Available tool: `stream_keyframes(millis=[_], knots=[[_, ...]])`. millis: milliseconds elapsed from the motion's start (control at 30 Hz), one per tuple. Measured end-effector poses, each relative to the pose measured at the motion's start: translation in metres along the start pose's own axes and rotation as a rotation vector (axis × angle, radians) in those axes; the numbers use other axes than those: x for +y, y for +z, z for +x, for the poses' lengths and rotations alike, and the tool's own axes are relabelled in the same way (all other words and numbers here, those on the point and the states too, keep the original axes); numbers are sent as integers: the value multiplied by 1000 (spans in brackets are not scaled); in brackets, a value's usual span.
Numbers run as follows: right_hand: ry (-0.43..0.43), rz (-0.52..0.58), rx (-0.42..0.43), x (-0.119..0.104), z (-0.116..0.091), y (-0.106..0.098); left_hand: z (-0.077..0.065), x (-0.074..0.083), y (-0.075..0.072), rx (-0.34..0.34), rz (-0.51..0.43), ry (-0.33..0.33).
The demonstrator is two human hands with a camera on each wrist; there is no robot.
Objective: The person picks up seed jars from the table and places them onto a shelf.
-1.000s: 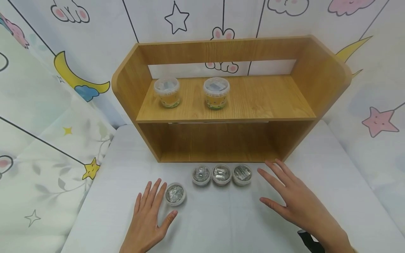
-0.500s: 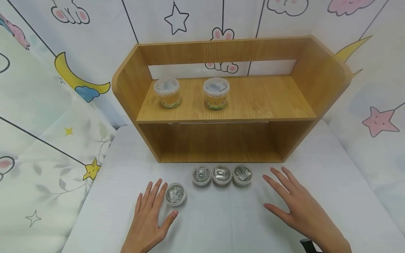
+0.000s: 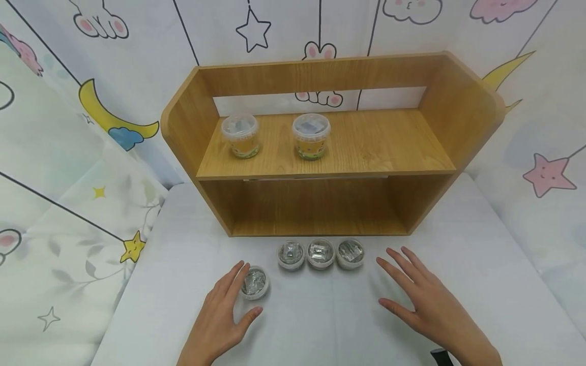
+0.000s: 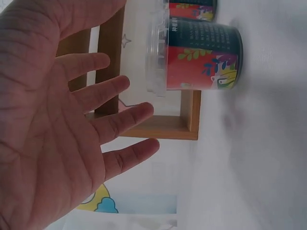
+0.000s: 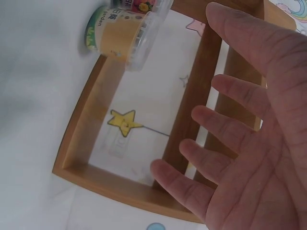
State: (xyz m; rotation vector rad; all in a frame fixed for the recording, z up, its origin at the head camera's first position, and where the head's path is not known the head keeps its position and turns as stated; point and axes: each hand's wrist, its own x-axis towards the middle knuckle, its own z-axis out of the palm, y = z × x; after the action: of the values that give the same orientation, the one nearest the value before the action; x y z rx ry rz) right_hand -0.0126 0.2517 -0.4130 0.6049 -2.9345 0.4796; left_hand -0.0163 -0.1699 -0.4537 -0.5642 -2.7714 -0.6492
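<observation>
In the head view, my left hand [image 3: 217, 312] is beside a lidded plastic cup [image 3: 255, 283], its fingertips overlapping the cup's left edge; whether they touch it, I cannot tell. The left wrist view shows that hand's fingers spread, nothing in the palm, near a cup with a red and dark green label [image 4: 204, 55]. My right hand [image 3: 426, 302] hovers with spread fingers to the right of three lidded cups [image 3: 291, 255] standing in a row. From the right wrist, a cup with a cream-yellow label [image 5: 117, 33] appears beyond the fingertips.
Behind the row stands a two-tier wooden shelf [image 3: 320, 206]. Two more lidded cups, one at the left [image 3: 240, 136] and one near the middle [image 3: 311, 136], sit on its upper board. A white cloth [image 3: 302, 330] covers the table, and patterned curtains [image 3: 55, 218] surround it.
My left hand has turned and shifted slightly right, so its fingertips now overlap the nearest cup. The right hand has drawn back a little from the shelf. The cups stay in place.
</observation>
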Motion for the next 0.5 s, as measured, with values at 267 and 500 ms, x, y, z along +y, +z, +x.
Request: stream_keyframes(millis=[267,500], knots=[[-8,2,22,0,-3,1,7,-5,5,5,-41,57],[-12,7,39,0,-5,0,12,-4,10,-75,-79,-1]])
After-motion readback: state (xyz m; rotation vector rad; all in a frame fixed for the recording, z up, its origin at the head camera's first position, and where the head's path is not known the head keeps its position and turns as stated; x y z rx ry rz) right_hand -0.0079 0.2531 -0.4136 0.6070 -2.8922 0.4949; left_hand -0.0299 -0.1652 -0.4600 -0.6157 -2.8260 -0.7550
